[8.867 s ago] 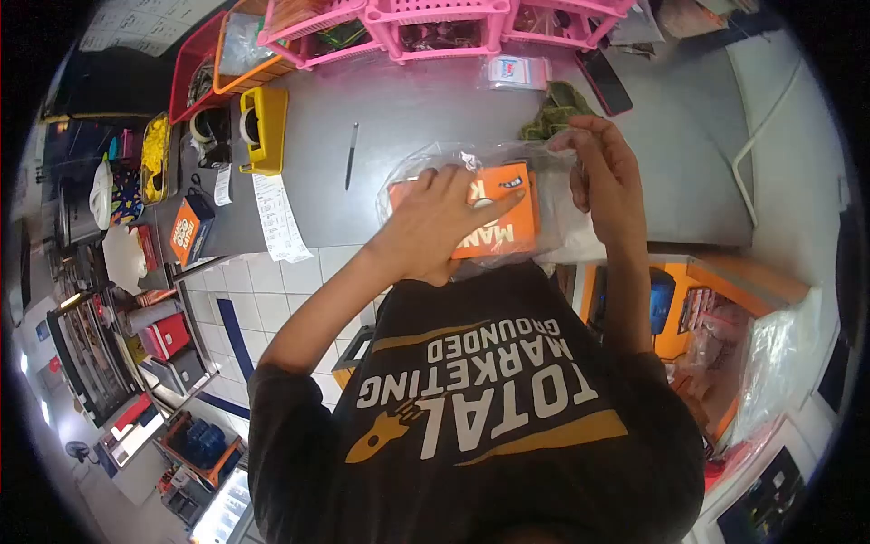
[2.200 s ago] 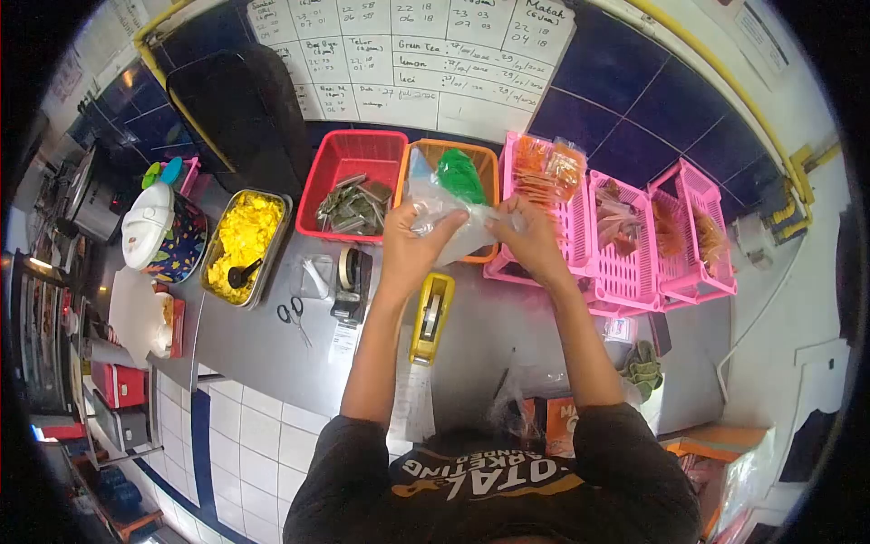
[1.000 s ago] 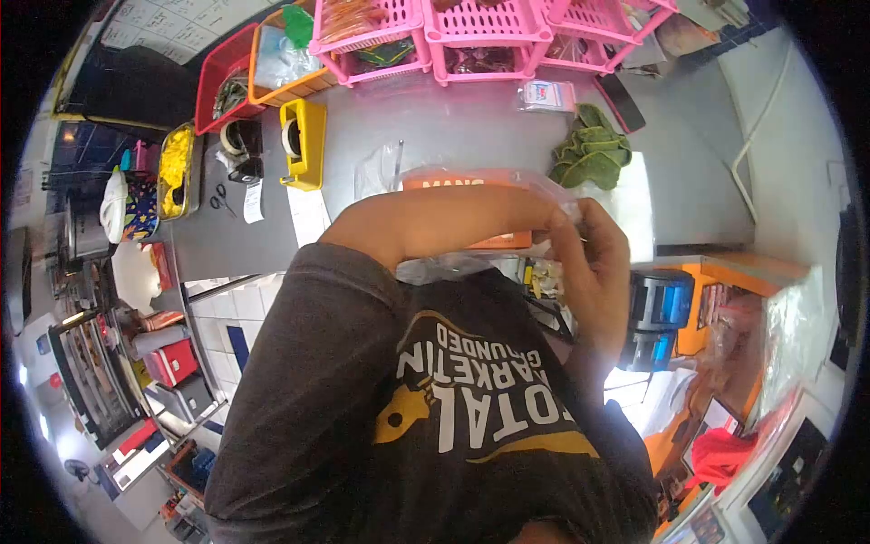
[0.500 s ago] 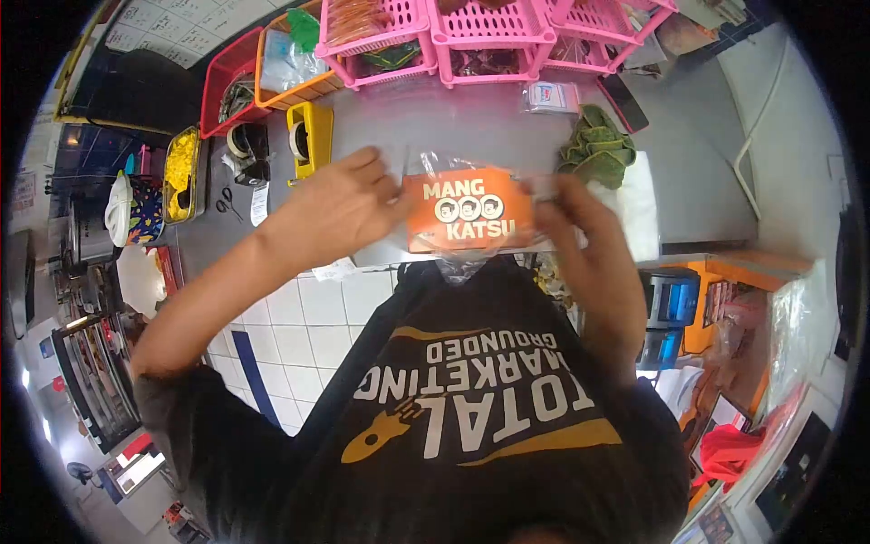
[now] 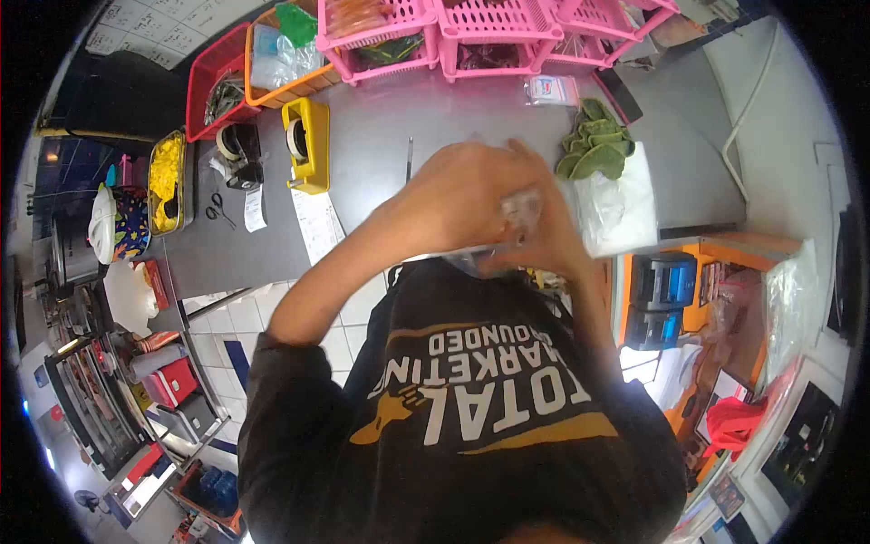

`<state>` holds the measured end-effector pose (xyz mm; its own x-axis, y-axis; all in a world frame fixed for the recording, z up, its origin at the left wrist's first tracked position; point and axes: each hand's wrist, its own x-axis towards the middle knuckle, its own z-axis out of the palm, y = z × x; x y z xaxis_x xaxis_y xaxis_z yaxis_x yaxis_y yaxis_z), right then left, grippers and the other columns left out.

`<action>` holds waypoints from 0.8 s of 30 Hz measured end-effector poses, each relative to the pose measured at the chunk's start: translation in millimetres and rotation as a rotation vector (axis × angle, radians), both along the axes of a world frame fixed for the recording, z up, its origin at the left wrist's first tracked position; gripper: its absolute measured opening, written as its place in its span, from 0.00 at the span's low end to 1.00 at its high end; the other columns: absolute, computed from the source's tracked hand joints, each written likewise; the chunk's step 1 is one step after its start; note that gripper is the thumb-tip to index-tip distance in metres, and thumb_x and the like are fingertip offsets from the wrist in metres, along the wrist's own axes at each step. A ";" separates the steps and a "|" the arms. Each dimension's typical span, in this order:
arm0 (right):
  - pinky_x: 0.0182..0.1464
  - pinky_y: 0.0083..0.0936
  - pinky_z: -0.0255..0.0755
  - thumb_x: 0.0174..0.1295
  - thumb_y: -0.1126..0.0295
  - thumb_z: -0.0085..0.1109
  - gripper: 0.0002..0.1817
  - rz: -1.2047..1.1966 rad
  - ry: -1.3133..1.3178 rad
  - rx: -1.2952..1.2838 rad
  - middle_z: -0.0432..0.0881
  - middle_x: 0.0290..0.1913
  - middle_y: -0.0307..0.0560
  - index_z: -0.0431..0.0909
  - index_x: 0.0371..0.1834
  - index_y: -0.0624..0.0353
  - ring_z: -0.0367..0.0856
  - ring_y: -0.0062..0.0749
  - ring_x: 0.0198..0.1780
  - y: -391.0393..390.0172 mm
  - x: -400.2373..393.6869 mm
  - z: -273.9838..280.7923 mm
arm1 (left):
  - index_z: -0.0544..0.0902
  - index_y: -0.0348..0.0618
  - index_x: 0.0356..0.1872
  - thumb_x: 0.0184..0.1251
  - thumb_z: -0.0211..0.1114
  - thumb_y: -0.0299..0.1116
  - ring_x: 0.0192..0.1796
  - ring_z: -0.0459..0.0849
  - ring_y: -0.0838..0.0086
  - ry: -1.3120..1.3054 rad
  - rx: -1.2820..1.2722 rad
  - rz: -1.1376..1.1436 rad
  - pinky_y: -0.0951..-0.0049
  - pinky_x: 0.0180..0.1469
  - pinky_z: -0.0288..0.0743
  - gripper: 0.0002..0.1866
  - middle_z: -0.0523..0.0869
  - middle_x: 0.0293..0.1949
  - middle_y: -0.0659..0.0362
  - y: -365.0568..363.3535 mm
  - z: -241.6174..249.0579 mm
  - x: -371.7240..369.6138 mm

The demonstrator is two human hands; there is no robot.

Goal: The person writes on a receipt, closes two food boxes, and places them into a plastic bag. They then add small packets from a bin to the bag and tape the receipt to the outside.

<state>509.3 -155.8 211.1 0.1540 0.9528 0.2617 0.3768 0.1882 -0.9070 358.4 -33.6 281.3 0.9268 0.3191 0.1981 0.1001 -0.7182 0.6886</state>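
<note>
My left hand [image 5: 462, 195] reaches across the front of my body at the counter's near edge, its back toward me and its fingers curled and partly hidden. Close against it, my right hand [image 5: 548, 222] is closed too. Crumpled clear plastic bag film [image 5: 522, 216] pokes out between the two hands, and both grip it. Whatever else lies under the hands is hidden by them. Beside my right hand are a stack of green leaf-shaped cloth pieces [image 5: 594, 145] and a white plastic-wrapped pad [image 5: 621, 213].
A yellow tape dispenser [image 5: 308, 150], a black tape dispenser [image 5: 240, 154], scissors [image 5: 217, 208] and paper slips [image 5: 317, 222] lie on the left of the grey counter [image 5: 362, 118]. Pink baskets [image 5: 498, 32], an orange bin [image 5: 290, 86] and a red bin [image 5: 204, 100] line the back.
My hands have come together, the left moving right across the orange "Mang Katsu" box in its clear plastic bag. That box showed between them before and is now hidden.
</note>
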 end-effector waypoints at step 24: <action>0.72 0.31 0.62 0.74 0.70 0.53 0.26 -0.325 0.580 -0.379 0.75 0.66 0.52 0.65 0.73 0.67 0.70 0.36 0.71 -20.4 -58.9 28.1 | 0.74 0.39 0.65 0.58 0.68 0.34 0.72 0.70 0.46 -0.170 -0.157 0.381 0.53 0.74 0.64 0.31 0.74 0.68 0.41 -39.1 -127.0 -2.0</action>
<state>450.4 -176.2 239.1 0.4551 0.8445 -0.2822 -0.1960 -0.2142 -0.9569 356.4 -72.8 154.3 0.6958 0.6699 0.2591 0.2137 -0.5375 0.8157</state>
